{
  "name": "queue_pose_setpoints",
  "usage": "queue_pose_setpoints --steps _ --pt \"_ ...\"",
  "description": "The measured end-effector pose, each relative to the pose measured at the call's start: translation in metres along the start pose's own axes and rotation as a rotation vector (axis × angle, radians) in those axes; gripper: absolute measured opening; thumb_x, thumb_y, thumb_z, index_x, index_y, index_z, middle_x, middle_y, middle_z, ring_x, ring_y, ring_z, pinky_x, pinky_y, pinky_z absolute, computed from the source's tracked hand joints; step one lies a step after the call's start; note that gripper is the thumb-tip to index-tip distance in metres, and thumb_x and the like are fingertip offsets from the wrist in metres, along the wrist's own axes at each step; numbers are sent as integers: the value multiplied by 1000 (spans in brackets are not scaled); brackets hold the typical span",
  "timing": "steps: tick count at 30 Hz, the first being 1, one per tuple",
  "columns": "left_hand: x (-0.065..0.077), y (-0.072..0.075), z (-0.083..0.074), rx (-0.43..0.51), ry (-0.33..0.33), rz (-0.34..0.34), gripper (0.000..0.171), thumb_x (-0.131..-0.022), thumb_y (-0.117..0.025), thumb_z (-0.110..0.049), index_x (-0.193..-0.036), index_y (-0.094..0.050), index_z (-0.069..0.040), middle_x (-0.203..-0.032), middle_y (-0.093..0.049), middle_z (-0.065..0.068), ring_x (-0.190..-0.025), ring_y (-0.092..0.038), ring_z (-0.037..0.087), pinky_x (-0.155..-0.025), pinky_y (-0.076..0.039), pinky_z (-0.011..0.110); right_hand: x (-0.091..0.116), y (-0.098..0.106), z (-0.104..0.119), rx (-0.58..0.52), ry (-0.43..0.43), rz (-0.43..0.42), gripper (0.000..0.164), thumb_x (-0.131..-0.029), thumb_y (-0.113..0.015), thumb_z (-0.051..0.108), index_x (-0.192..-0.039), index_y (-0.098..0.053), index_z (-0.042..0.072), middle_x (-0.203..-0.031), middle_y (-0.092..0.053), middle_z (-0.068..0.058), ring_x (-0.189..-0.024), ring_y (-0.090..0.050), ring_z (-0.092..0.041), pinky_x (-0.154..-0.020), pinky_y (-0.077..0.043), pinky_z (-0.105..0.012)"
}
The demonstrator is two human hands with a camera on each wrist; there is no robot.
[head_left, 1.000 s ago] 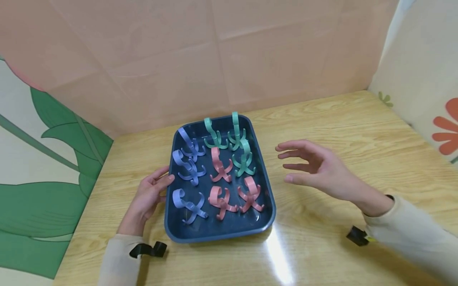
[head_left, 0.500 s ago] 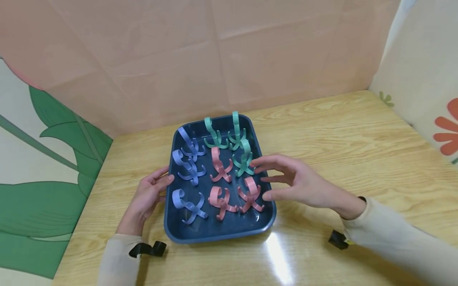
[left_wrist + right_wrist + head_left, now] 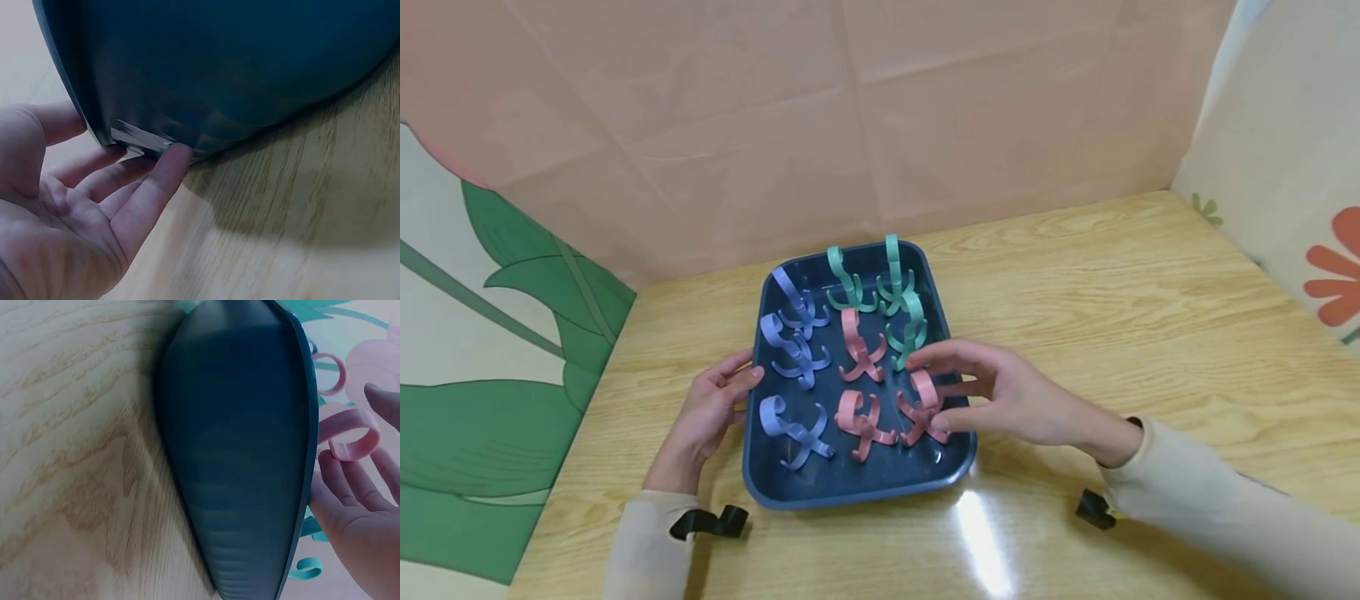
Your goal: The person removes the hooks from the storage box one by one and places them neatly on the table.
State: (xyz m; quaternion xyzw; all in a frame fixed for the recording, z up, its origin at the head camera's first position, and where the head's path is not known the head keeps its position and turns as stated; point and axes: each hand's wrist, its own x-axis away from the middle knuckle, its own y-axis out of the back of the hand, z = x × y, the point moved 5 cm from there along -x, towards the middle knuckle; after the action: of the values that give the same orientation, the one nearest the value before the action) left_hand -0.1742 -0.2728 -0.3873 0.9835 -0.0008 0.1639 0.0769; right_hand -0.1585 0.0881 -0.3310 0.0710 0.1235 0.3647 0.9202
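Note:
A dark blue rectangular tray [image 3: 820, 487] holds plastic claw hooks, each with a curled top and several prongs. At its left side my left hand [image 3: 718, 400] grips it, thumb on the rim and fingers against the outer wall, as the left wrist view shows. My right hand [image 3: 1000, 392] reaches over the right rim, fingers spread around the front right pink hook [image 3: 924, 389]. In the right wrist view, that hook's curl [image 3: 359, 434] sits between thumb and fingers, with a gap to the thumb. Beyond the fingertips stands a green hook [image 3: 913, 308].
Three purple hooks line the tray's left, including one purple hook [image 3: 808, 437] at the front. More pink hooks, such as the pink hook [image 3: 865, 425], stand mid-tray, with green ones behind. The wooden table [image 3: 1112, 317] meets a pink backdrop [image 3: 737, 125].
My right hand has moved left from beside the tray, over its right rim, to the front right pink hook. The left hand and tray have stayed in place.

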Motion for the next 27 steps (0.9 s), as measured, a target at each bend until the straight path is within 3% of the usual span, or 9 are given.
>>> queue_pose_setpoints --steps 17,27 --pt "0 1 0 -1 -14 19 56 -103 -60 -29 -153 -44 -11 -138 -60 17 -108 -69 20 -82 -59 38 -1 -3 -2 9 -53 -56 43 -90 -76 11 -130 -64 18 -124 -66 -1 -113 -62 -22 -89 -56 -40" --pt "0 0 0 12 -10 28 55 -103 -60 -28 -152 -44 -11 -137 -60 17 -108 -69 21 -82 -59 39 -3 -2 4 45 -19 -68 42 -90 -77 10 -130 -64 12 -122 -67 0 -112 -63 -21 -89 -56 -39"
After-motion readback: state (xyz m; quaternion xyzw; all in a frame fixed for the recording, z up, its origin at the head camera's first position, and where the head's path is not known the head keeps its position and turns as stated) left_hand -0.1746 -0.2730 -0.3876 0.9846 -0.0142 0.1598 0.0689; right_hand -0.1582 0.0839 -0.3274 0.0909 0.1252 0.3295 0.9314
